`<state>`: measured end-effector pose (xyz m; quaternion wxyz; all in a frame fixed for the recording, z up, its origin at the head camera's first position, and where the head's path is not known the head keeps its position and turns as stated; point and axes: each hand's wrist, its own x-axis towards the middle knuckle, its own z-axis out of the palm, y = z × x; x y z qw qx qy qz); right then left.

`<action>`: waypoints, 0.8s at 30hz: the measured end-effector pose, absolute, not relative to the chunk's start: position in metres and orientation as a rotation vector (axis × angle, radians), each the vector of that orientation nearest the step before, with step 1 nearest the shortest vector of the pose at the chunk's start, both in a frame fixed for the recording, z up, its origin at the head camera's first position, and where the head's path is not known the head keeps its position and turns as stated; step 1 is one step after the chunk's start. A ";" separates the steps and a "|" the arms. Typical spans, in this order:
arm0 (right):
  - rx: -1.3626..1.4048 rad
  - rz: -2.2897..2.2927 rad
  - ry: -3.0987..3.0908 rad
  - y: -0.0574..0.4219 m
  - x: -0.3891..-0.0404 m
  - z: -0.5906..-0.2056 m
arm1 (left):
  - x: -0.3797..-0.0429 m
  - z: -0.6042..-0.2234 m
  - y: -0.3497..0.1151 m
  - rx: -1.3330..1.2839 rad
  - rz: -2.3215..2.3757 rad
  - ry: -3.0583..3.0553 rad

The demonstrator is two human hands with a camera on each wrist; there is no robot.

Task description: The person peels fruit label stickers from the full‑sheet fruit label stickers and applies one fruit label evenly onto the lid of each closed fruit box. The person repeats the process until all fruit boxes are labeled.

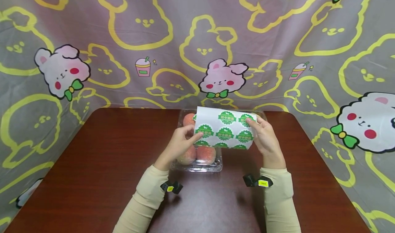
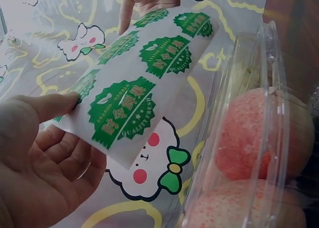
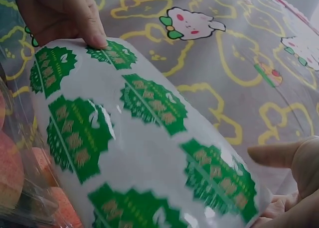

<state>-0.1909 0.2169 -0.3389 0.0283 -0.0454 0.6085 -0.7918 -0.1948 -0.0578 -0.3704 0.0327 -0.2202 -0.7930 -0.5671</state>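
Observation:
A white sheet of stickers [image 1: 213, 119] printed with green scalloped labels is held up between both hands, tilted and slightly curved. My left hand [image 1: 179, 143] pinches its left end, thumb on the printed face and fingers behind. At the right end my right hand [image 1: 269, 142] holds it, the thumb over the labels and the other fingers behind the edge. Beneath and behind the sheet lies a clear plastic fruit box [image 1: 200, 168] with several reddish peaches [image 1: 206, 154] inside. The sheet hides much of the box in the head view.
The dark brown wooden table [image 1: 102, 164] extends on both sides of the box. A grey patterned cloth [image 1: 172, 58] with cartoon animals hangs behind the table and along its sides. Each sleeved forearm carries a small black device [image 1: 258, 181] at the wrist.

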 end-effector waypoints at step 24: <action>-0.162 -2.317 1.970 0.208 -0.194 -0.345 | -0.196 -0.371 -0.051 -0.524 -1.395 -2.009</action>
